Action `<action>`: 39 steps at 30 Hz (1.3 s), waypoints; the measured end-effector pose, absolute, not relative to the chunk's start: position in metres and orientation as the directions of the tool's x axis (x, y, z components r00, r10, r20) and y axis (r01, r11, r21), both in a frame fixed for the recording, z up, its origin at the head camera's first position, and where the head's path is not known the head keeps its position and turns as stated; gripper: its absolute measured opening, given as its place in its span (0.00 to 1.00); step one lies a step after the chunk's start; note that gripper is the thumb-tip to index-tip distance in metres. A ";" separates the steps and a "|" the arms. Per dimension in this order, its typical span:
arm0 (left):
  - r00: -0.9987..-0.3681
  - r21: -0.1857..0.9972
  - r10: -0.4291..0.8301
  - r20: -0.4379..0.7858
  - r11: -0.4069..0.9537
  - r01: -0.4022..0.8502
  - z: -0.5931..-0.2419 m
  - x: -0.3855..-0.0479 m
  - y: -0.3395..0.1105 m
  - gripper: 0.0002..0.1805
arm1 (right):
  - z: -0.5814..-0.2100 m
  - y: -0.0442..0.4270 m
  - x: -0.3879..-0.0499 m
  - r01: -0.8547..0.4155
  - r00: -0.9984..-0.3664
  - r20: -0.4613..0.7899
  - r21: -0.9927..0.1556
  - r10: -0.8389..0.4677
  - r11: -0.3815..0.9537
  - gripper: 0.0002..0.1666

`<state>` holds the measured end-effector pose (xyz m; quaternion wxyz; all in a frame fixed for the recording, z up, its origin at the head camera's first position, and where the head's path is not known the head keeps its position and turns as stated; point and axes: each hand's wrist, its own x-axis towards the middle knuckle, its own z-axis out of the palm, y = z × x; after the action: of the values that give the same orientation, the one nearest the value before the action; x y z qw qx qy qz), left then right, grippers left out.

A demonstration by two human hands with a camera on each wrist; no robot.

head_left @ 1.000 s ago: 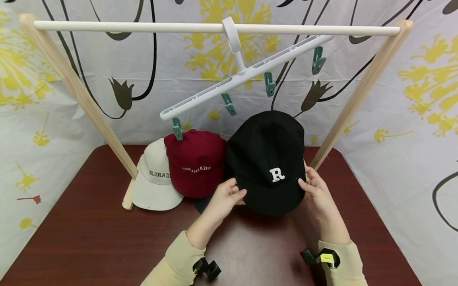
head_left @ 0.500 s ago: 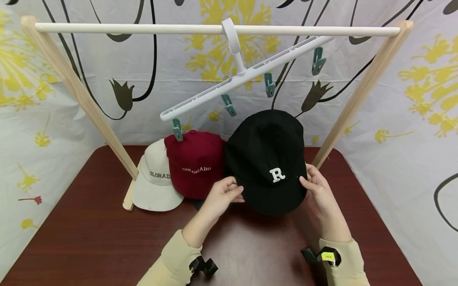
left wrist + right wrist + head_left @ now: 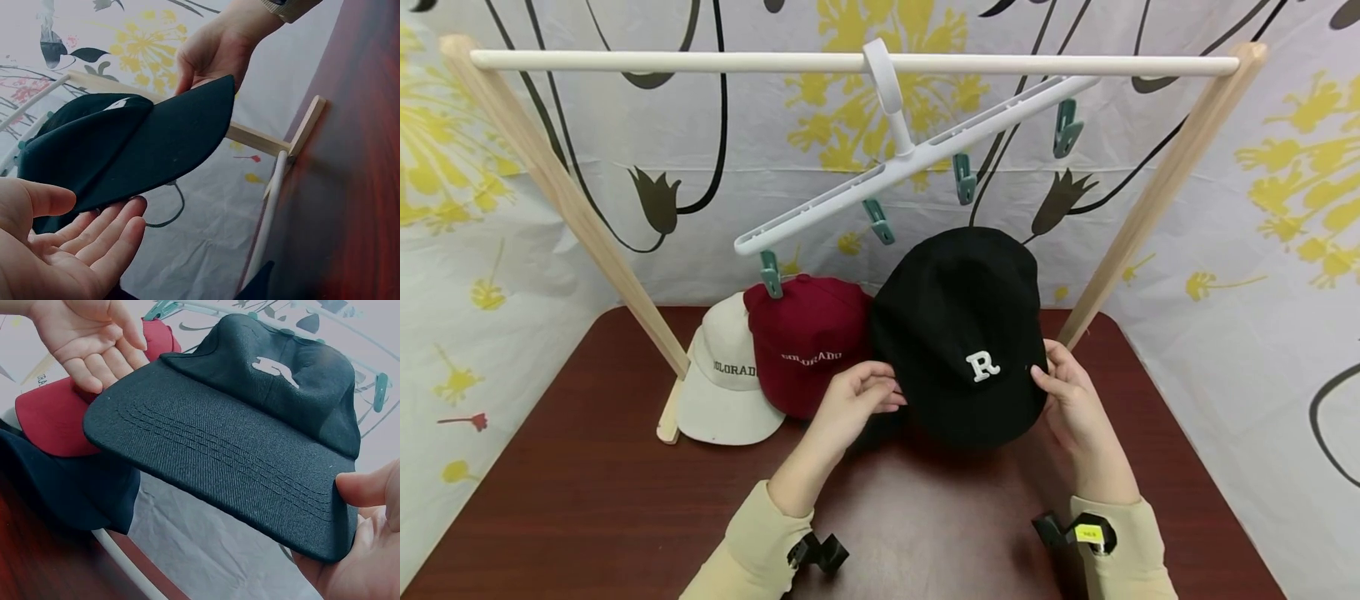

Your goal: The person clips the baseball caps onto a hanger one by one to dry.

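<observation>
A black cap (image 3: 958, 325) with a white letter R is held up in front of the rack, brim toward me. My right hand (image 3: 1078, 417) pinches the right side of its brim, thumb on top and fingers underneath, as the right wrist view shows. At the brim's left edge is my left hand (image 3: 850, 404). Its fingers are loosely extended with the palm up in the left wrist view, and the fingertips are at the brim; whether they touch it is hard to tell. Left of the black cap sit a dark red cap (image 3: 808, 325) and a cream cap (image 3: 722, 408).
A white hanger (image 3: 917, 154) with several green clips (image 3: 964, 179) hangs tilted, left end low, from the white rod (image 3: 685, 60) of a wooden rack. A dark navy cap (image 3: 69, 487) lies by the red one on the brown table (image 3: 587, 500). Patterned cloth (image 3: 1285, 333) stands behind.
My left hand has shifted slightly left and up, its thumb coming off the brim and its fingers loosening. My right hand keeps its pinch, and the black cap barely moves.
</observation>
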<state>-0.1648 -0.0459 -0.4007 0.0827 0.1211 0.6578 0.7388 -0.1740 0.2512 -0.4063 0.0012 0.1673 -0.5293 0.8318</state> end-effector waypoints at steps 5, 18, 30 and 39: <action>-0.956 0.991 0.278 0.096 -0.115 0.066 -0.391 -0.166 -0.051 0.13 | -0.406 0.252 -0.175 -0.198 -0.939 0.301 -0.867 -0.165 -0.457 0.18; -0.952 0.980 0.235 0.198 -0.062 0.188 -0.378 -0.172 -0.058 0.11 | -0.399 0.256 -0.176 -0.210 -0.934 0.316 -0.862 -0.165 -0.461 0.18; -0.919 0.934 0.180 0.350 -0.146 0.327 -0.357 -0.177 -0.064 0.09 | -0.397 0.257 -0.177 -0.221 -0.935 0.317 -0.872 -0.158 -0.436 0.18; -0.901 0.899 0.106 0.421 -0.184 0.398 -0.342 -0.185 -0.067 0.10 | -0.405 0.257 -0.175 -0.205 -0.939 0.305 -0.866 -0.157 -0.457 0.17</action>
<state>-0.1849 -0.0674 -0.3419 -0.0982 0.1996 0.6310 0.7432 -0.1750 0.2566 -0.4051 0.0143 0.1737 -0.5208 0.8357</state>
